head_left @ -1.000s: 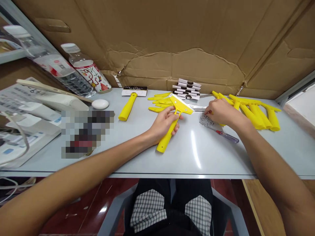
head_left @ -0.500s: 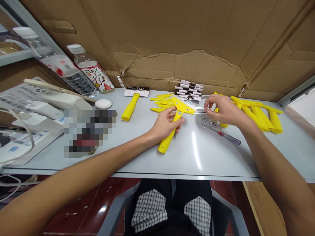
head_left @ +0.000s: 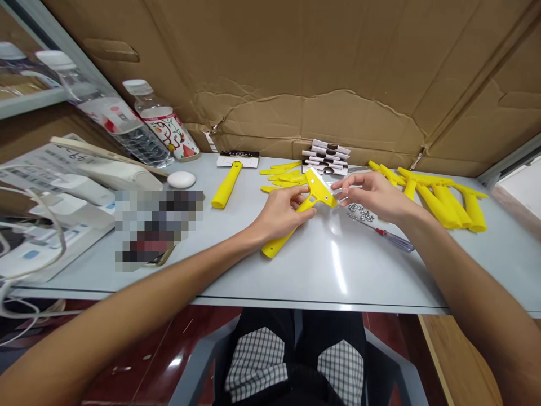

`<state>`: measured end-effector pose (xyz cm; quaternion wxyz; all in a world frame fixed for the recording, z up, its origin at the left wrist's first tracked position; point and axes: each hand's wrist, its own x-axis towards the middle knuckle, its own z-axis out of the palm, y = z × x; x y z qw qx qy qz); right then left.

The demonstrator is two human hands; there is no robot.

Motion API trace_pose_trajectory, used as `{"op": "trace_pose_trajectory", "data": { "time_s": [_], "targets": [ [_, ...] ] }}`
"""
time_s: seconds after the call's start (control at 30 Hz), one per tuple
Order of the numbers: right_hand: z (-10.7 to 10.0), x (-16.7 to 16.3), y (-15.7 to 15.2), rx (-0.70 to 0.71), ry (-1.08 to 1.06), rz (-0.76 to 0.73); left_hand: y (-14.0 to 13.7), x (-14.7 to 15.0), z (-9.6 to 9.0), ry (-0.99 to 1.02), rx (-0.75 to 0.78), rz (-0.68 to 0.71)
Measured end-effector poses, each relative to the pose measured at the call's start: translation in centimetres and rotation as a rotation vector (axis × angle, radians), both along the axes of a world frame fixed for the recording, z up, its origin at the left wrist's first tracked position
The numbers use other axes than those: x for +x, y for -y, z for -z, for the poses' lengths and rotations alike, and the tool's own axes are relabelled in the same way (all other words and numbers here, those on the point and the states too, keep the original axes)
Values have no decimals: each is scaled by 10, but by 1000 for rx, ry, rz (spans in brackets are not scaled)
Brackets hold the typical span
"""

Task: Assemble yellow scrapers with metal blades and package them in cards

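Cardboard (head_left: 270, 51) backed the grey table (head_left: 253, 282). Over it, the left hand (head_left: 283, 213) clasped a yellow scraper (head_left: 319, 190); the right hand (head_left: 366, 194), fingers bent, was at its head, whether pinching anything I couldn't tell. Screws (head_left: 360, 212) lay nearby.

We count: middle, one scraper (head_left: 320, 189); far left, one carded scraper (head_left: 228, 184), two labelled bottles (head_left: 169, 128); right, one screwdriver (head_left: 395, 241), at least four handles (head_left: 438, 204), screws (head_left: 360, 212) past tallying.

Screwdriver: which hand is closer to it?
Right: the right hand is just beyond the screwdriver. The left hand is farther off, to its left, around a yellow scraper.
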<state>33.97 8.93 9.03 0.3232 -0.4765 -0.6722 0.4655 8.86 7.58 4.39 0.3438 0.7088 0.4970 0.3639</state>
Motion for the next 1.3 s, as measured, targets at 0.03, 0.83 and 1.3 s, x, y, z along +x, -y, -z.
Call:
{"op": "trace_pose_trajectory", "data": {
  "time_s": [0.03, 0.83, 1.3],
  "targets": [
    [0, 0, 0, -2, 3, -1, 0, -1, -1, -35, 35, -22],
    [5, -9, 11, 70, -220, -33, 16, -10, -11, -289, 329, 122],
    [3, 2, 0, 541, 84, -95, 10, 8, -3, 582, -683, 421]
  ]
}}
